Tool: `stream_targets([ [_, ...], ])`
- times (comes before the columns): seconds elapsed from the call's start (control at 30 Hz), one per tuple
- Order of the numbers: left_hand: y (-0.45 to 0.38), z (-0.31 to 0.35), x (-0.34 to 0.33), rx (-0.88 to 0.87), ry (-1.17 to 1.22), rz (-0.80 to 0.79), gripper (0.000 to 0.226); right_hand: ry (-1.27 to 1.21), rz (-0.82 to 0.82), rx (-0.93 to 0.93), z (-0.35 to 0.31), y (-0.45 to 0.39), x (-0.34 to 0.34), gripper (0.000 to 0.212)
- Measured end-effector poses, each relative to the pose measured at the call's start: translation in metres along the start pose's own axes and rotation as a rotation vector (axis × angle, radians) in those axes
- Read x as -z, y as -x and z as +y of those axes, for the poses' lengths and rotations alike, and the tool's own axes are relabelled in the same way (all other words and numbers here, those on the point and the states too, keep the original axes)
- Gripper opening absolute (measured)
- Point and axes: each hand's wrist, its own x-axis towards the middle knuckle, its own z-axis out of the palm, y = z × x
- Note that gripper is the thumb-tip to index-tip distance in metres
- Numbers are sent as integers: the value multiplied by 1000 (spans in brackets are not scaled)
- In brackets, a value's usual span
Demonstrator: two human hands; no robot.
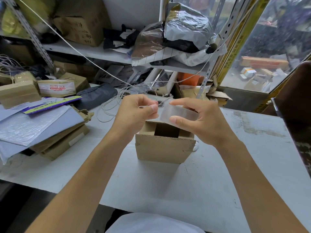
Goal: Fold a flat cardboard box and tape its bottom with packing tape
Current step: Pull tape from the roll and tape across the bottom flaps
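- The left hand point(137, 113) is raised over the table point(210, 174), forearm reaching in from the near left, its thumb and curled fingers pinching the free end of a clear strip of packing tape point(176, 113).
- The right hand point(200, 120) is held level with it, just to the right, gripping the tape between thumb below and forefinger above; what lies behind the palm is hidden.
- The tape stretches between both hands, just above the far edge of the cardboard box point(164, 147).
- That box stands upright mid-table, below and between the hands, its top flaps folded inward with a dark square gap left at the centre; nothing can be made out within.
- At far left lies a heap of mailers point(33, 125) and small cartons.
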Motion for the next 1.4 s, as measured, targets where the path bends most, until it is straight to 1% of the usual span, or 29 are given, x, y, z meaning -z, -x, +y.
stream_targets([
  [0.1,3,9,7,-15,46,-50,4,222,10,-26,8,-5,10,48],
  [0.13,4,12,8,-11,54,-77,2,236,17,-55,9,-5,14,51],
  [0.23,-1,9,11,77,60,-86,7,183,-53,-73,12,-5,22,59],
  [0.37,-10,-7,17,226,45,-67,14,117,-231,-115,21,5,26,69],
  [0.47,-9,-21,20,332,3,-105,21,161,-293,-104,30,19,24,69],
  [0.53,-9,-26,20,357,-63,-118,20,205,-267,-72,34,28,22,64],
  [0.67,-13,-29,20,419,-35,-113,9,290,-210,-32,40,36,14,52],
  [0.73,-13,-28,20,444,-42,-115,11,271,-162,-36,45,37,9,44],
  [0.8,-13,-27,21,463,-36,-111,17,160,-91,-94,51,38,5,39],
  [0.83,-14,-26,22,473,-13,-115,14,70,-53,-143,53,39,4,38],
  [0.93,-16,-26,24,502,67,-134,7,-200,11,-266,54,42,-5,47],
  [1.0,-18,-28,23,505,102,-132,9,-357,71,-297,55,41,-13,51],
  [1.07,-19,-32,21,492,137,-114,9,-470,163,-293,57,40,-23,47],
  [1.13,-18,-36,18,472,143,-92,7,-458,246,-290,60,38,-35,47],
  [1.23,-16,-39,13,464,137,-83,11,-407,329,-305,64,36,-49,50],
  [1.4,-14,-44,6,514,212,-65,13,-468,358,-300,65,31,-55,45],
])
